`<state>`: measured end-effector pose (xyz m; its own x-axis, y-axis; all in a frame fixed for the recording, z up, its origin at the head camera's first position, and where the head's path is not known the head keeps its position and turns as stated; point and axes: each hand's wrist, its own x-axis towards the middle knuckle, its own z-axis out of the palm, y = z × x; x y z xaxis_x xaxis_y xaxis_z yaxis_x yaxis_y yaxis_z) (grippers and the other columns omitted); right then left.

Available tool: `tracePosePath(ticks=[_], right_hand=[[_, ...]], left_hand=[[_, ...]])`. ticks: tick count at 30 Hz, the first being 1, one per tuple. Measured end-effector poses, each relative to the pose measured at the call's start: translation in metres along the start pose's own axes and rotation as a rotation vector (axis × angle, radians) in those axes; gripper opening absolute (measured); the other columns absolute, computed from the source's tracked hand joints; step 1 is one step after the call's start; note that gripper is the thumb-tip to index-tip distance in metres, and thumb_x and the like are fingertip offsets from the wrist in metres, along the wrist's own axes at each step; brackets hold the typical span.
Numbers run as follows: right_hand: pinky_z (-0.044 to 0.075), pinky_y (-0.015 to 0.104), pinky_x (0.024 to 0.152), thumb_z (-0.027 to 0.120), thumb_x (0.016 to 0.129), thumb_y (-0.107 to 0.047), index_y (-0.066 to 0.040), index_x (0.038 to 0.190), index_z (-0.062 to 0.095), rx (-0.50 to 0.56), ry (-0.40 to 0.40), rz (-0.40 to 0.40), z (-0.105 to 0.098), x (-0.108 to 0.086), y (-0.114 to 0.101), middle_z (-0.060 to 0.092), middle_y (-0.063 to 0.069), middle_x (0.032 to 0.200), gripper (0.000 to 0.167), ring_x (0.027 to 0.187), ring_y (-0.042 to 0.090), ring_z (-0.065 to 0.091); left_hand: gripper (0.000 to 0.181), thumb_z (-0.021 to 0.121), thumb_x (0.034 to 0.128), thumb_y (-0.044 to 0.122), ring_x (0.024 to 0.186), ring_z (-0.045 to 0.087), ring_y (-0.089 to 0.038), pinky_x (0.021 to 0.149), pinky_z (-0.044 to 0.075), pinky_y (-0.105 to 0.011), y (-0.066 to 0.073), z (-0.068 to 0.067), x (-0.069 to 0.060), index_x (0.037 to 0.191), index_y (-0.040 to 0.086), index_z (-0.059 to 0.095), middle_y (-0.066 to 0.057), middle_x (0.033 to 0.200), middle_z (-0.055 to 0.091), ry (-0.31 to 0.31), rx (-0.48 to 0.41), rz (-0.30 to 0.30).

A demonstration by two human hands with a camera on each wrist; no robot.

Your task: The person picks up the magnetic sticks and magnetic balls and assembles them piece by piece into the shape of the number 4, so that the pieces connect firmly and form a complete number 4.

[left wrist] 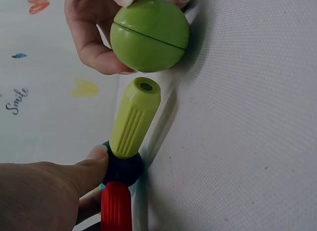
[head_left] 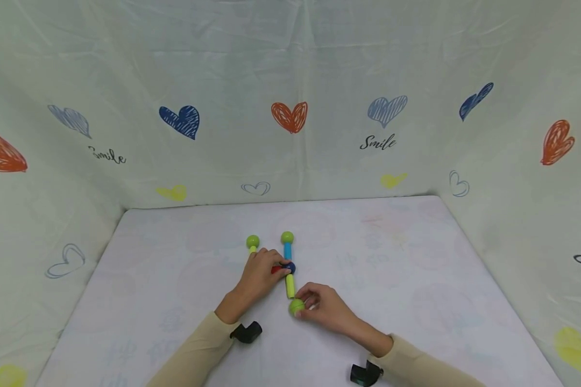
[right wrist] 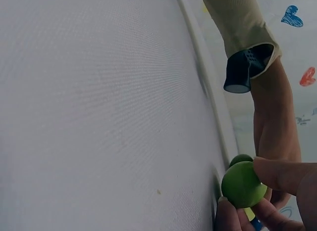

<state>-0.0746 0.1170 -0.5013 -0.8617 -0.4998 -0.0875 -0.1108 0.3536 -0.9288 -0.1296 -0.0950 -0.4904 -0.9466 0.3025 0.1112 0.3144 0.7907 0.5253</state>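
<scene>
With thumb and fingers, my left hand [head_left: 261,273] pinches a dark blue ball [head_left: 290,267] that joins several rods. A red rod [left wrist: 116,206] runs from this ball under the left hand. From its far side a light blue rod [head_left: 288,251] leads to a green ball [head_left: 287,237]. Toward me points a yellow-green rod [left wrist: 134,119], whose free end shows a dark round spot. Just beyond that end, my right hand [head_left: 326,307] holds another green ball [left wrist: 150,35] with a groove round it. A small gap separates ball and rod in the left wrist view.
Another green ball [head_left: 253,242] on a yellow-green rod [head_left: 253,250] lies beyond the left hand, its lower part hidden. The white table [head_left: 392,269] meets a pale curtain [head_left: 232,150] printed with hearts at its back edge. Each wrist carries a black camera [head_left: 247,332].
</scene>
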Motion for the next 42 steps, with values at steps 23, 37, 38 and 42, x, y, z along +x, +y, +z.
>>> tracePosePath(ticks=[23,37,38,42], right_hand=[[0.056,0.023,0.074,0.085,0.086,-0.003,-0.001,0.11,0.064,-0.046,0.045,0.0,0.012,0.007,-0.004,0.071,0.005,0.102,0.032,0.086,0.011,0.067],[0.057,0.023,0.075,0.083,0.09,-0.006,-0.001,0.114,0.065,-0.057,0.012,-0.017,0.005,0.006,-0.003,0.071,0.008,0.11,0.031,0.089,0.013,0.068],[0.057,0.023,0.075,0.083,0.09,-0.006,-0.001,0.115,0.065,-0.056,0.012,-0.018,0.004,0.006,-0.003,0.071,0.009,0.111,0.031,0.089,0.013,0.068],[0.057,0.023,0.076,0.082,0.09,-0.005,0.0,0.116,0.065,-0.018,0.017,-0.008,-0.003,0.005,0.0,0.071,0.012,0.111,0.031,0.089,0.013,0.069]], left_hand=[[0.021,0.087,0.0888,0.018,0.092,0.062,-0.021,0.082,0.046,-0.04,0.001,-0.001,-0.001,0.108,0.011,0.084,-0.001,0.098,0.077,0.024,-0.01,0.014],[0.022,0.084,0.0924,0.019,0.096,0.062,-0.023,0.084,0.048,-0.042,0.001,0.001,-0.003,0.112,0.01,0.081,-0.003,0.101,0.075,0.018,0.036,0.039],[0.022,0.084,0.0929,0.019,0.096,0.062,-0.023,0.084,0.048,-0.042,0.001,0.001,-0.003,0.112,0.01,0.08,-0.003,0.101,0.075,0.013,0.049,0.045],[0.024,0.083,0.094,0.02,0.099,0.062,-0.024,0.087,0.049,-0.044,0.0,0.001,-0.004,0.115,0.01,0.077,-0.004,0.105,0.075,-0.004,0.076,0.053]])
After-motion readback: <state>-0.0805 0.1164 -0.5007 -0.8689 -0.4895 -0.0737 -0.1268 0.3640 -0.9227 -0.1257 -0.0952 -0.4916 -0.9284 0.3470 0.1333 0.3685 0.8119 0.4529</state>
